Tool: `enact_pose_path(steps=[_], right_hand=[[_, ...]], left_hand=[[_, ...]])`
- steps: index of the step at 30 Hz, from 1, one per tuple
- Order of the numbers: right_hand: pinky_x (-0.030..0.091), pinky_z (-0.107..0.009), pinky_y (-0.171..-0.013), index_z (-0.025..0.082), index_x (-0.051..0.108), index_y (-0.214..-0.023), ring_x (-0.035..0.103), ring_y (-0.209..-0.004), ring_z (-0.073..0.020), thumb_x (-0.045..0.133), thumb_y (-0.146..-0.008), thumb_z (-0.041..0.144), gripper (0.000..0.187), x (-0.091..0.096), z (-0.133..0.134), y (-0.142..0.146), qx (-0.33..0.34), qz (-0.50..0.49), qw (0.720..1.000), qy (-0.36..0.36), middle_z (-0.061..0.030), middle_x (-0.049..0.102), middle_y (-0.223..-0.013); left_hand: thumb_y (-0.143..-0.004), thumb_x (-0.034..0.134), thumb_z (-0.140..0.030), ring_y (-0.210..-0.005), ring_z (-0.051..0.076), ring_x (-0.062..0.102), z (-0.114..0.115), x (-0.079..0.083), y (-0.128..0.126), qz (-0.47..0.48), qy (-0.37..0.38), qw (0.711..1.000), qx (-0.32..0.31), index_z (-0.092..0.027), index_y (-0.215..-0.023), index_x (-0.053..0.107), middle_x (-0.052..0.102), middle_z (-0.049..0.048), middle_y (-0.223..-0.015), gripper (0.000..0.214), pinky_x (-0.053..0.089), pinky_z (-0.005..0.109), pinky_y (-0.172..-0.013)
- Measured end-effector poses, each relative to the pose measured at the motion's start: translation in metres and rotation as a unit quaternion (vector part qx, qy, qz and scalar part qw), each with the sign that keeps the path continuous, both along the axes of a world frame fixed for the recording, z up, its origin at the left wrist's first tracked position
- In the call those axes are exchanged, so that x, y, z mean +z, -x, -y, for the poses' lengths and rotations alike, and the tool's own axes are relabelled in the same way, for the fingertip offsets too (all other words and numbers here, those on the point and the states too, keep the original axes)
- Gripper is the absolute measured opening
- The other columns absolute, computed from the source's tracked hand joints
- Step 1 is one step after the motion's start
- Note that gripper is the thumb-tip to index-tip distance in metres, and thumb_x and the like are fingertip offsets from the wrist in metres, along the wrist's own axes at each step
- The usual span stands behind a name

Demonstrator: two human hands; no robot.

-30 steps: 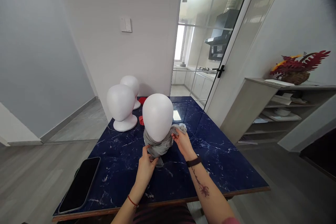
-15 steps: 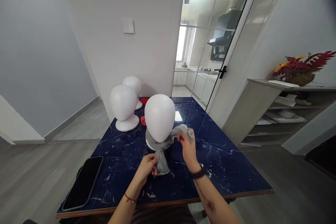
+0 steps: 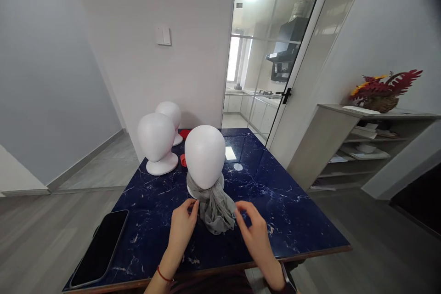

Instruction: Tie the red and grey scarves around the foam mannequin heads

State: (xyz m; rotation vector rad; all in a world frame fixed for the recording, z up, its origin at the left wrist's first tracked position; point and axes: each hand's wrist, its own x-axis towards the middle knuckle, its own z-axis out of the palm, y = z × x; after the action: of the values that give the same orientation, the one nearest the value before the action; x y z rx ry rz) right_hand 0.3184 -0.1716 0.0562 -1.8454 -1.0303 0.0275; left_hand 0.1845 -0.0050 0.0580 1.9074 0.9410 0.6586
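Left hand (image 3: 183,221): low in front of the front head (image 3: 205,156), on its left, palm down, thumb and forefinger drawn together just beside the scarf (image 3: 216,211); whether they grip its edge cannot be told.
Right hand (image 3: 254,230): lower right of the front head, thumb and forefinger curved into a loop, tips at the scarf's outer edge; a firm pinch cannot be made out.
Scarf: around the front head's neck, gathered under the chin, its loose part fanned down in front; half a second ago the right hand held one end out to the side, so the wrap now appears to be at the arranging stage.
Front head: upright, its smooth white top uncovered.
Other heads (image 3: 156,138): two, bare, behind and left of the front head.
Red cloth (image 3: 183,161): just behind the front head's left side.
Phone (image 3: 99,248): nearer the person, left of the front head.
Counter (image 3: 285,216): dark blue, veined, beneath the front head.
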Motion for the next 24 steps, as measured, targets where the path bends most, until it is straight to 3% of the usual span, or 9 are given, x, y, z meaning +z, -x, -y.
enact_pose_path(steps=[2,4,8,11,14,17,21,24], right_hand=[[0.045,-0.033,-0.082,0.019,0.057,-0.104,0.059,-0.093,-0.0214,0.049,-0.087,0.039,0.028,0.001,-0.024,-0.014,-0.033,-0.055,0.998,-0.025,-0.0098,0.063,-0.103],[0.045,-0.032,-0.076,0.017,0.058,-0.104,0.060,-0.085,-0.0218,0.056,-0.080,0.045,0.037,-0.004,-0.049,-0.023,-0.032,-0.115,0.993,-0.007,-0.0095,0.065,-0.097],[0.037,-0.025,-0.055,0.015,0.060,-0.072,0.050,-0.058,-0.0145,0.056,-0.076,0.050,0.035,-0.020,-0.079,-0.023,0.084,-0.263,0.961,0.029,-0.0012,0.057,-0.062],[0.032,-0.022,-0.050,0.016,0.057,-0.071,0.043,-0.053,-0.0106,0.052,-0.078,0.052,0.037,-0.026,-0.079,-0.019,0.129,-0.349,0.928,-0.022,0.0018,0.052,-0.059],[0.030,-0.022,-0.050,0.016,0.055,-0.066,0.041,-0.053,-0.0099,0.058,-0.074,0.046,0.031,-0.029,-0.072,-0.019,0.093,-0.293,0.951,-0.011,0.0030,0.049,-0.056],[0.031,-0.022,-0.052,0.016,0.054,-0.065,0.041,-0.054,-0.0103,0.059,-0.075,0.041,0.027,-0.031,-0.068,-0.019,0.084,-0.224,0.971,0.011,0.0030,0.049,-0.056],[0.035,-0.022,-0.056,0.017,0.058,-0.071,0.047,-0.058,-0.0116,0.053,-0.080,0.034,0.020,-0.031,-0.061,-0.015,0.122,-0.147,0.979,0.068,0.0013,0.055,-0.062],[0.038,-0.024,-0.061,0.017,0.062,-0.070,0.053,-0.063,-0.0132,0.056,-0.077,0.026,0.013,-0.024,-0.046,-0.020,0.116,-0.067,0.983,0.122,-0.0010,0.061,-0.067]], left_hand=[[-0.079,0.049,-0.050,-0.038,0.010,0.050,0.001,0.002,-0.009,0.020,0.034,0.999,-0.022,-0.016,-0.083,0.066,0.070,0.0062,-0.077,0.038,0.038,0.025,-0.044],[-0.074,0.056,-0.050,-0.035,0.010,0.048,0.003,0.000,-0.024,0.035,0.079,0.996,-0.039,-0.014,-0.083,0.066,0.070,0.0064,-0.076,0.038,0.037,0.025,-0.042],[-0.061,0.068,-0.049,-0.031,0.007,0.040,0.006,-0.006,-0.047,0.084,0.187,0.978,-0.044,-0.012,-0.076,0.064,0.061,-0.0003,-0.056,0.040,0.027,0.022,-0.036],[-0.059,0.070,-0.049,-0.032,0.003,0.031,0.005,-0.005,-0.046,0.161,0.265,0.950,-0.043,-0.013,-0.072,0.062,0.044,-0.0079,-0.044,0.039,0.018,0.019,-0.036],[-0.059,0.069,-0.049,-0.034,0.004,0.030,0.000,-0.008,-0.036,0.182,0.272,0.945,0.000,-0.014,-0.070,0.060,0.038,-0.0094,-0.042,0.038,0.016,0.018,-0.036],[-0.062,0.066,-0.049,-0.034,0.005,0.033,-0.003,-0.019,-0.029,0.163,0.209,0.964,0.021,-0.015,-0.067,0.058,0.041,-0.0081,-0.042,0.035,0.022,0.019,-0.037],[-0.069,0.059,-0.047,-0.037,0.007,0.043,-0.001,-0.035,-0.024,0.101,0.105,0.989,-0.018,-0.015,-0.071,0.062,0.058,-0.0014,-0.057,0.033,0.031,0.021,-0.041],[-0.065,0.059,-0.049,-0.034,0.007,0.043,-0.004,-0.041,-0.017,0.061,0.128,0.988,-0.054,-0.014,-0.072,0.062,0.061,0.0007,-0.061,0.035,0.031,0.022,-0.038]])
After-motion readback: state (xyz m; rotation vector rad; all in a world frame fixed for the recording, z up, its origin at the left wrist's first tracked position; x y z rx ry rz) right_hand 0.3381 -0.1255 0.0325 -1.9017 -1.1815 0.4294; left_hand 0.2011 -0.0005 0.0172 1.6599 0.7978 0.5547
